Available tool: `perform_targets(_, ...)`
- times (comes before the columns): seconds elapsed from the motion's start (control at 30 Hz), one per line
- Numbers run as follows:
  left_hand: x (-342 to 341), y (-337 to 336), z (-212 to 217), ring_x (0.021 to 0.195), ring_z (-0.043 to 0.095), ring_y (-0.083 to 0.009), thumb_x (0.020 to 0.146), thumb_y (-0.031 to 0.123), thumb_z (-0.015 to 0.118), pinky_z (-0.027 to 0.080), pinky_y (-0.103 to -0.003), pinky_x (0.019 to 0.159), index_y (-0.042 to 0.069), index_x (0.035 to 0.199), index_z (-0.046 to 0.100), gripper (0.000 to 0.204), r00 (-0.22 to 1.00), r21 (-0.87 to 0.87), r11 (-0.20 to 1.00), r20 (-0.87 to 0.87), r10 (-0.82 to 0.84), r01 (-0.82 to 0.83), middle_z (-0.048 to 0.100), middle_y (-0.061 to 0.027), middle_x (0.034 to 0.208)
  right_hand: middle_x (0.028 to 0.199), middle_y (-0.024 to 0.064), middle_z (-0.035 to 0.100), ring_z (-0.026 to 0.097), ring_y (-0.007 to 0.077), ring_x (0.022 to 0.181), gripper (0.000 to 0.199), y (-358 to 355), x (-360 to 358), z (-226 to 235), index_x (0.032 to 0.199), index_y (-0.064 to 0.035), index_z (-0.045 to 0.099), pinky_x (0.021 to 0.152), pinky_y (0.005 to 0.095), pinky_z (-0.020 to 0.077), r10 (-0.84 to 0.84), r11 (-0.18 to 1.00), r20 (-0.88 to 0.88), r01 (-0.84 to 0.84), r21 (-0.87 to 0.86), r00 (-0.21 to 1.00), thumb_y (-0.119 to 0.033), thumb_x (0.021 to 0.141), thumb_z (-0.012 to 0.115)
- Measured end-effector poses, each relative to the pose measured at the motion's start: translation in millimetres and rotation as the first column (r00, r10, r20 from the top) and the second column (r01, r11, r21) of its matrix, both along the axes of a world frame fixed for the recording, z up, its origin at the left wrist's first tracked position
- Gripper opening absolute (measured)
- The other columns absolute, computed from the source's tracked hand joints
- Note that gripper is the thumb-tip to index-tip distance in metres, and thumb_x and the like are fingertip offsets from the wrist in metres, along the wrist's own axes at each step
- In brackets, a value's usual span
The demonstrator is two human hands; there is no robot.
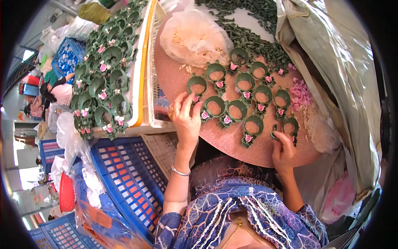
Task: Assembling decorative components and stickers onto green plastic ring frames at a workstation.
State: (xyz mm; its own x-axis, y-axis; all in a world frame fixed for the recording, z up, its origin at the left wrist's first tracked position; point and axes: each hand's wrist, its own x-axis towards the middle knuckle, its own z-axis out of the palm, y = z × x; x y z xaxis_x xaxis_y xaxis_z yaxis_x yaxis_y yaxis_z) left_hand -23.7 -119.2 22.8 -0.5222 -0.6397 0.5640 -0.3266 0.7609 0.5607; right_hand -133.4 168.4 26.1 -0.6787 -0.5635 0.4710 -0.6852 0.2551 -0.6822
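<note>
Several dark green plastic pieces, each with a round ring and a small striped pink part, lie in loose rows on a round pink tabletop (pixel 224 139). My left hand (pixel 185 120) has its fingertips closed around the pink end of the leftmost green ring piece (pixel 196 78). My right hand (pixel 284 151) pinches a small dark green piece (pixel 274 129) between thumb and fingers, close beside the rightmost ring piece (pixel 291 123). Another green ring piece (pixel 253 126) sits between the two hands.
Loose dark green parts (pixel 261 52) heap at the back, beside a clear bag (pixel 195 37) of pale bits. Pink parts (pixel 302 93) lie at the right. To the left, a tray (pixel 143 62) bears many finished-looking ring pieces above a blue basket (pixel 128 174). Another person (pixel 62 93) sits far left.
</note>
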Motion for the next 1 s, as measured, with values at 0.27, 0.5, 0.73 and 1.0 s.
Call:
perform_targets(0.27, 8.4, 26.6, -1.0, 0.114, 0.051, -0.0301, 0.088, 0.031, 0.069, 0.037, -0.043, 0.100, 0.008, 0.109, 0.071, 0.031, 0.992, -0.130, 0.985, 0.064, -0.109, 0.117, 0.060, -0.0094, 0.124, 0.101, 0.0155, 0.063, 0.064, 0.0303, 0.089, 0.025, -4.1, 0.2, 10.5, 0.105, -0.0019, 0.064, 0.077, 0.0348, 0.0519, -0.031, 0.999, -0.007, 0.031, 0.018, 1.000, 0.005, 0.081, 0.068)
perform_targets(0.5, 5.1, 24.6, 9.0, 0.113, 0.052, -0.0282, 0.089, 0.025, 0.068, 0.036, -0.041, 0.099, 0.009, 0.113, 0.070, 0.029, 0.996, -0.222, 0.972, -0.013, -0.084, 0.079, 0.060, -0.0074, 0.123, 0.100, 0.0153, 0.063, 0.063, 0.0313, 0.089, 0.026, -5.3, 1.5, 11.2, 0.103, -0.0015, 0.065, 0.076, 0.0360, 0.0523, -0.030, 0.999, 0.003, 0.029, 0.046, 1.000, 0.005, 0.078, 0.070)
perform_targets(0.73, -77.9, -11.5, 51.2, 0.100, 0.059, -0.0235, 0.077, 0.014, 0.076, 0.038, -0.039, 0.090, 0.011, 0.092, 0.070, 0.016, 0.961, -0.190, 0.947, 0.150, -0.232, 0.258, 0.068, -0.0019, 0.096, 0.096, 0.0151, 0.063, 0.062, 0.0315, 0.085, 0.025, -7.0, -4.4, 8.3, 0.099, -0.0005, 0.066, 0.072, 0.0373, 0.0512, 0.005, 0.999, -0.010, -0.004, 0.032, 1.000, 0.004, 0.075, 0.072)
perform_targets(1.0, -128.7, -11.2, 35.7, 0.101, 0.056, -0.0230, 0.078, 0.017, 0.073, 0.035, -0.041, 0.089, 0.014, 0.092, 0.072, 0.015, 0.918, -0.278, 0.896, 0.298, -0.262, 0.346, 0.066, -0.0018, 0.094, 0.095, 0.0142, 0.063, 0.062, 0.0313, 0.083, 0.025, -7.7, -7.1, 7.6, 0.097, -0.0011, 0.066, 0.070, 0.0376, 0.0506, 0.029, 0.999, 0.019, -0.030, 0.036, 0.999, 0.002, 0.074, 0.074)
